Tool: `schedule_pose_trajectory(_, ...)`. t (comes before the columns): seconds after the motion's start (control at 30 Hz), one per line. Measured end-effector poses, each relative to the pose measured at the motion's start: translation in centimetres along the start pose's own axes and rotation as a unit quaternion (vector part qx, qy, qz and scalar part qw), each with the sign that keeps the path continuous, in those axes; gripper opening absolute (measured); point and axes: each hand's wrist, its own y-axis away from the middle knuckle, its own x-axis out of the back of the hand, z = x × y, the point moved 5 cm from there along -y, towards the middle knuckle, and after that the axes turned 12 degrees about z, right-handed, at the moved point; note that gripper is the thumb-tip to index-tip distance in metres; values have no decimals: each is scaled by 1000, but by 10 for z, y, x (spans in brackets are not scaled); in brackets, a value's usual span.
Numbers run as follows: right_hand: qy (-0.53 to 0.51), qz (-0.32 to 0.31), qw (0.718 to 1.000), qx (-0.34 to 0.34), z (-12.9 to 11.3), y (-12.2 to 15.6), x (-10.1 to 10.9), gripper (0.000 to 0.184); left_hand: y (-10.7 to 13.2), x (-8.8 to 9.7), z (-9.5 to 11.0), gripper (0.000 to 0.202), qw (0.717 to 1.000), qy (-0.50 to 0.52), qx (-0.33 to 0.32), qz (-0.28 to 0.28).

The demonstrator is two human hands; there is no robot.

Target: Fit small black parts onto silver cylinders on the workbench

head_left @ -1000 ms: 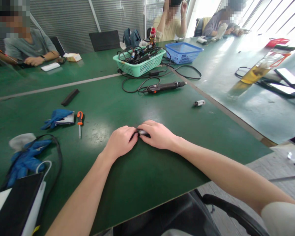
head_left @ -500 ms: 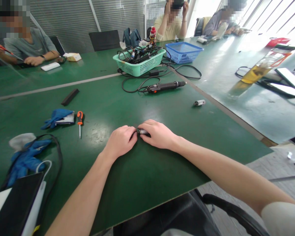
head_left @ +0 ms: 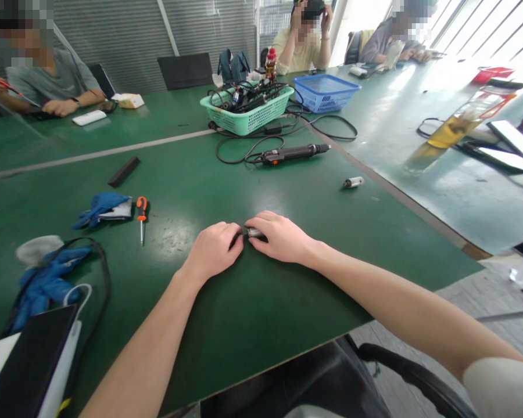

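A small metal part (head_left: 254,233) sits gripped between the curled fingers of the left hand (head_left: 213,251) and right hand (head_left: 281,238), just above the near edge of the green surface (head_left: 261,313). An orange-handled screwdriver (head_left: 142,217) lies to the left; a corded electric screwdriver (head_left: 292,154) and a teal basket (head_left: 246,119) sit farther on, before a slatted grey wall (head_left: 113,35).

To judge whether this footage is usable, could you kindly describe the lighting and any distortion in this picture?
In the head view, window glare washes out the right table, a pale sheen lies on the green table by the left hand, and the wide lens bends the table edges.
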Motion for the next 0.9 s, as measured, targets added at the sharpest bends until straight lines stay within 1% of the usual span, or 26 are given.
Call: schedule_pose_trajectory(0.9, -13, 0, 1000, 12, -1, 0, 1, 26, 0, 2, 1, 15, 1000, 14, -6, 2)
